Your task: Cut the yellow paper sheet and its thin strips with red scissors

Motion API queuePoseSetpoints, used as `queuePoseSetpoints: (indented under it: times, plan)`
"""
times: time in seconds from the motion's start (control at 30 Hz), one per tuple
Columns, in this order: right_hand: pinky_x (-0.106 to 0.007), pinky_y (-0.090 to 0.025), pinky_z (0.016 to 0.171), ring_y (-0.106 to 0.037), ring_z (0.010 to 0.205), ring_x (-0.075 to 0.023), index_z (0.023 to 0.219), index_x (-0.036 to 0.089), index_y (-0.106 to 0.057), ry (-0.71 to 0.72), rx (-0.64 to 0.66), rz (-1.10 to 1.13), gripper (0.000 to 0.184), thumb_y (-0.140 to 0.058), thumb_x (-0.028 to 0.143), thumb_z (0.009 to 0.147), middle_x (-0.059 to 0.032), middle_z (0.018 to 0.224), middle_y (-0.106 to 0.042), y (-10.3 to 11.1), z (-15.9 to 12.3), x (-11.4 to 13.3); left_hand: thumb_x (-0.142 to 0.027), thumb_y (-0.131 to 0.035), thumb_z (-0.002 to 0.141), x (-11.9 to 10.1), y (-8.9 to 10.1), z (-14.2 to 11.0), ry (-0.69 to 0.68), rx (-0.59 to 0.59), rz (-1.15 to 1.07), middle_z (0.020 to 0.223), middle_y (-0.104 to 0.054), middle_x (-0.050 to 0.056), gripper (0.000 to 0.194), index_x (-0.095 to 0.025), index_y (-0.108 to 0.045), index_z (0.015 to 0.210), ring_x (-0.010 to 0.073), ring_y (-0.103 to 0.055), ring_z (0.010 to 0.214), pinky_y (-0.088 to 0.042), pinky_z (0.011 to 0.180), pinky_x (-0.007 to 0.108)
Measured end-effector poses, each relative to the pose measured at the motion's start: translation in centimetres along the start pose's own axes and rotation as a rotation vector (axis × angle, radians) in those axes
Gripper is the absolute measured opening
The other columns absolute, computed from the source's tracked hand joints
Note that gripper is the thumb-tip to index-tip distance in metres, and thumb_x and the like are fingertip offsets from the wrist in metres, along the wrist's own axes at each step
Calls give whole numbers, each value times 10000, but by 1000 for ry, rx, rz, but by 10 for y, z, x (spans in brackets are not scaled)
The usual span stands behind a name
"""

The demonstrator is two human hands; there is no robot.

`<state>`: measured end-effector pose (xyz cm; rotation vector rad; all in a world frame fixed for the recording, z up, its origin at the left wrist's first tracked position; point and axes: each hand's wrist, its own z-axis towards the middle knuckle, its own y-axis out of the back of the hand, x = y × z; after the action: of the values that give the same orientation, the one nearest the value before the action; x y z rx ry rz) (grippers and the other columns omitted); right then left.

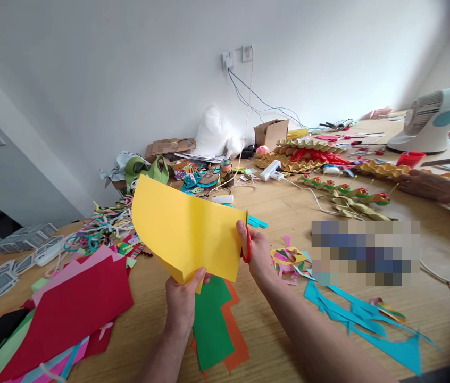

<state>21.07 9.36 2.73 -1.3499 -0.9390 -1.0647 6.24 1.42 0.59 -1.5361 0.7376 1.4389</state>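
Observation:
A yellow paper sheet (pixel 185 223) is held up over the table, bent in a curve. My left hand (pixel 183 298) pinches its lower edge, thumb in front. My right hand (pixel 257 250) is closed on red-handled scissors (pixel 247 244) at the sheet's right edge, its thumb near the paper. Most of the blades is hidden, so I cannot tell whether they are cutting. Under the sheet, a green cut paper piece (pixel 213 330) lies on top of an orange one (pixel 236 340).
A stack of coloured paper (pixel 77 303) lies left, blue paper scraps (pixel 368 314) right. Behind are craft materials, a power strip (pixel 271 170) with cables and egg-carton caterpillars (pixel 344 189). A white fan (pixel 428 122) stands far right, near another person's hand (pixel 420 186).

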Motion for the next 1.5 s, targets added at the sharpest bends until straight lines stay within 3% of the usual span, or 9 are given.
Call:
queuePoseSetpoints:
  times: [0.13,0.57,0.77,0.9,1.0,1.17,1.23,1.37,1.5]
  plan:
    - [-199,-269,334,-372,358,-82,522,177,-480,10,-10,-40,512,-584,652,684,33,394,-429,3,3,-2,-256,-751,608,0,0,0,-3,7,24,643,-686,74,189,-102,-671,681,205,-637,565,-528,575,338]
    - [-208,-280,325,-381,328,-85,493,176,-480,18,-5,-27,511,-573,627,713,33,375,-432,3,2,-4,-241,-763,588,-2,-2,-1,31,-3,-4,658,-682,74,213,-97,-663,708,198,-634,566,-526,567,328]
    - [-202,-302,306,-413,310,-94,529,173,-509,-57,10,-19,479,-591,608,710,27,363,-455,3,4,-4,-226,-766,581,0,-1,2,31,1,-38,625,-673,52,188,-107,-662,681,171,-612,530,-504,536,297]
    - [-196,-308,306,-390,290,-78,519,174,-488,-136,-18,12,480,-582,598,724,29,354,-446,1,5,-3,-214,-801,508,1,3,8,90,-94,-98,695,-695,66,277,-103,-678,729,192,-639,575,-521,526,303]
    - [-193,-309,326,-389,311,-73,552,174,-501,15,-101,81,481,-513,598,779,37,370,-432,2,5,0,-197,-803,495,-4,7,13,82,-144,-145,692,-687,66,313,-92,-674,760,193,-641,584,-523,511,298]
    - [-218,-372,397,-460,384,-94,584,178,-510,344,-414,131,498,-410,594,839,17,446,-482,15,12,16,-175,-786,502,-17,18,23,22,-236,-172,784,-686,64,359,-100,-664,830,195,-647,628,-536,501,301]
    - [-229,-396,438,-472,406,-98,600,181,-505,400,-443,68,449,-439,555,840,19,476,-494,22,17,22,-176,-780,498,-24,23,27,7,-289,-156,786,-688,72,352,-97,-664,820,207,-654,650,-541,503,301]
    - [-258,-450,560,-555,542,-127,708,155,-570,413,-321,-119,289,-640,435,728,0,609,-570,36,26,28,-175,-754,508,-37,29,32,12,-310,-158,820,-696,80,377,-106,-664,867,224,-663,649,-552,508,328]
    - [-272,-454,592,-582,616,-153,808,157,-603,334,-154,-459,269,-701,341,638,-9,669,-616,53,35,40,-159,-744,507,-44,33,31,47,-289,-173,829,-703,73,384,-120,-660,880,224,-667,637,-561,544,349]
